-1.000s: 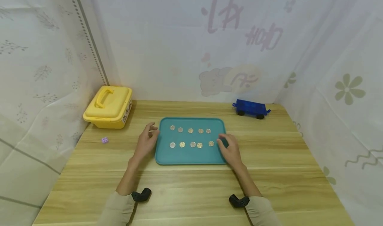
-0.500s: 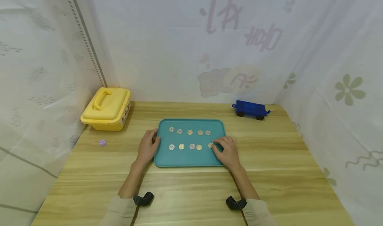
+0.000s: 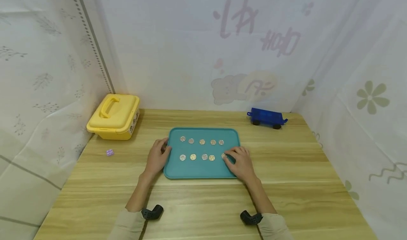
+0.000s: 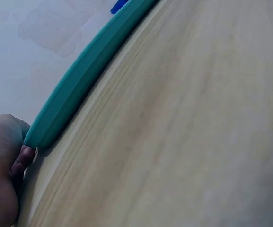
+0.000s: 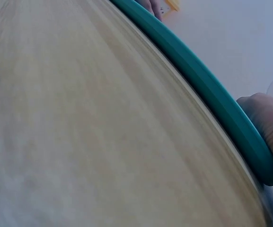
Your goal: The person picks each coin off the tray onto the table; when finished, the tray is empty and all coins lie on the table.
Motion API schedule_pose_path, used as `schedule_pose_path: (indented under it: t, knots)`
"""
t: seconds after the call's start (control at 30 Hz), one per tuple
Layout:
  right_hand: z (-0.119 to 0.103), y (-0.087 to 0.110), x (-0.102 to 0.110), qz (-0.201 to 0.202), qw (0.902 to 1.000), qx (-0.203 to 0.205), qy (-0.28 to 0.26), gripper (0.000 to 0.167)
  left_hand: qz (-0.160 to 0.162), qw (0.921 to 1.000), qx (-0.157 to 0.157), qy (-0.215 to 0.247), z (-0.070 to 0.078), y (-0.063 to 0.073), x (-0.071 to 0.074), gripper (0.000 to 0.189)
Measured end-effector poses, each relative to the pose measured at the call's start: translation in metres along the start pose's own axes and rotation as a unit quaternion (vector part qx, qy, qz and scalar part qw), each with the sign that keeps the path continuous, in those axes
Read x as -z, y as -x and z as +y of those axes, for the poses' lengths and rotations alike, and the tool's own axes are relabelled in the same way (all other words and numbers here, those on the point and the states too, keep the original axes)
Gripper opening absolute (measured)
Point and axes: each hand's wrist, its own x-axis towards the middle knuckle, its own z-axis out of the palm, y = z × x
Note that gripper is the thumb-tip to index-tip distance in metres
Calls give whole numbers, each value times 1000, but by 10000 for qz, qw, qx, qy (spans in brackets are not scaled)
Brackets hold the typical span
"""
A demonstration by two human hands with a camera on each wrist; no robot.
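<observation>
- Teal tray (image 3: pixel 197 172), shallow with a raised rim, lies mid-scene on the wood-grain table (image 3: pixel 200 211). Probably moulded plastic: light, fairly stiff, smooth.
- Coins (image 3: pixel 202 142) lie on it in two rows of five, one far, one near. Tones run silvery to gold; faces too small to read. Near row: third and fourth from the left sit very close together.
- Right hand (image 3: pixel 240 164): thumb and forefinger narrowed on the right-end coin (image 3: pixel 223 155) of the near row, just inside the tray's right rim. Whether that coin is raised at all, cannot tell.
- Left hand (image 3: pixel 156 157): thumb at the left rim, fingers curled against that side; left wrist view shows a fingertip below the rim. Reads as a steadying hold.
- Handling est., coin: rigid, light, not fragile. Thin and flat, so likely to skid rather than rise. Best hold: opposite edges between thumb and fingertip, with a nail under one side if it sticks.
- Handling est., tray: take both short rims and keep level; a tilt would probably slide the loose coins together.
</observation>
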Motion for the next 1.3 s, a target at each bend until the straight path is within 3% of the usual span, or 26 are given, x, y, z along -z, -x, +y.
schedule_pose_path:
  t: [0.37, 0.63, 0.87, 1.13, 1.23, 1.3]
  knots:
    - [-5, -6, 1, -714, 9939, -837, 126, 16, 2, 10000, -15, 29, 2, 0, 0, 42]
    - [-6, -8, -4, -618, 9952, -721, -234, 14, -2, 10000, 3, 5, 0, 0, -1, 43]
    - [-8, -7, -3, -522, 9974, -446, -209, 19, 35, 10000, -35, 16, -1, 0, -1, 42]
    - [-7, -7, -3, -661, 9954, -574, -396, 23, 31, 10000, -51, -22, -1, 0, -1, 42]
    - [-5, -6, -4, -509, 9943, -648, -672, 23, 19, 10000, -69, -49, -1, 0, -1, 42]
    - [-3, -5, -3, -205, 9901, -809, -1130, 23, 10, 10000, -71, -43, -1, 0, -1, 42]
